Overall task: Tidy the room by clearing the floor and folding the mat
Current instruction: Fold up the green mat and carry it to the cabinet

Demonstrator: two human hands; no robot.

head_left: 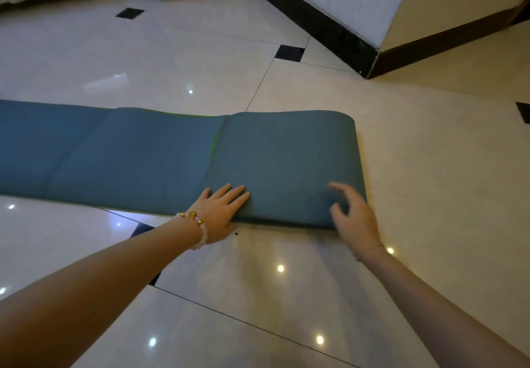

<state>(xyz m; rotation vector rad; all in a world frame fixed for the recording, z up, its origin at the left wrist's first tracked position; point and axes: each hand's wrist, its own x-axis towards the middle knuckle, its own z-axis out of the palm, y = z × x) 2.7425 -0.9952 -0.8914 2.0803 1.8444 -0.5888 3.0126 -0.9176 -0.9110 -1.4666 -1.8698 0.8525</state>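
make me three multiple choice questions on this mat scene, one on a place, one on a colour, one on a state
1. Where does the left hand lie?
A) on the near edge of the mat
B) on the dark skirting
C) on the curtain

2. What colour is the mat's top face?
A) red
B) white
C) blue-teal

3. How does the mat lie?
A) rolled into a tube
B) right end folded over, the rest flat
C) all flat, unfolded

Answers: 1 A, its straight fingers lie on the folded part's near edge. 2 C, the whole upper face is blue-teal. 3 B, a rounded fold shows at the right end, while the left stretch lies flat on the floor.
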